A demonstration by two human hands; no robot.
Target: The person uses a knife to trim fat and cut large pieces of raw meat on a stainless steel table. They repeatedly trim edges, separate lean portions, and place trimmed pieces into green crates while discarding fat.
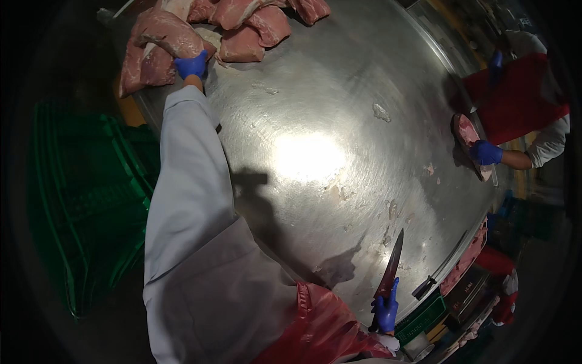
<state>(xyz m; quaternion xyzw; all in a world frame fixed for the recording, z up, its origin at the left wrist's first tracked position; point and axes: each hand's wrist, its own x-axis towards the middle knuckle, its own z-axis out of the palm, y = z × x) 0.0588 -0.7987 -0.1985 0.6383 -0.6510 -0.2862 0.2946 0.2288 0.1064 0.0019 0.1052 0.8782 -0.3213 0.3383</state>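
Meat (176, 39) touches the outstretched left hand (191, 64), grip unclear; right hand (387, 310) holds a knife (389, 271) blade-forward.

Saturated glare (309, 156) washes out the middle of the metal surface (333, 79); light appears to fall from above. Dark shadow (257, 203) near the surface's left edge. Beyond the surface: dim, fisheye-bent edges, blackened rim.

Left arm (191, 158) outstretched, left hand (192, 65) far forward, right hand (385, 312) gripping (both blue-gloved)
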